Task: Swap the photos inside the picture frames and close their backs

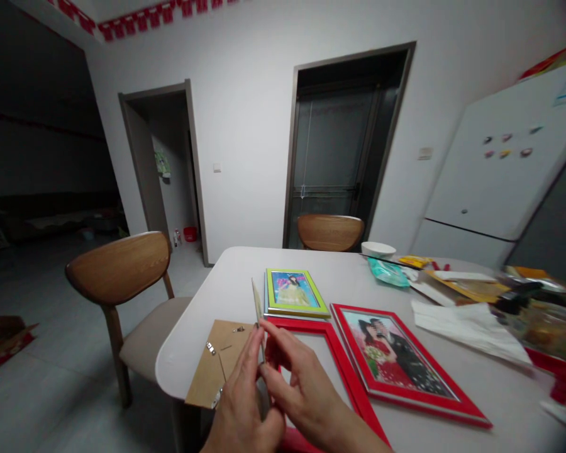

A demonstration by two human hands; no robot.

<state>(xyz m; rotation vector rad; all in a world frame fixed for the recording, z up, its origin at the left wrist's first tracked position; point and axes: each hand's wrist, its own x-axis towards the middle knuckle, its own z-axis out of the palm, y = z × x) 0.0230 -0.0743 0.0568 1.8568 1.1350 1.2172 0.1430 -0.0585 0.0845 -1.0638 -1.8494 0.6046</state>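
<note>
My left hand [241, 402] and my right hand [306, 390] meet at the near edge of the white table [236, 267]. Both pinch a thin pale stick-like tool [257, 301] that points away from me. Under them lies an empty red picture frame [332, 352]. A brown frame backing board [214, 362] with metal clips lies just left of my left hand. A second red frame [405, 365] holding a photo sits to the right. A green frame [295, 291] with a picture lies beyond the tool.
A wooden chair [122, 264] stands at the table's left, another chair [330, 231] at the far side. White paper [466, 324], a white bowl [377, 250], a teal packet [387, 272] and clutter fill the right side. A white fridge [504, 170] stands behind.
</note>
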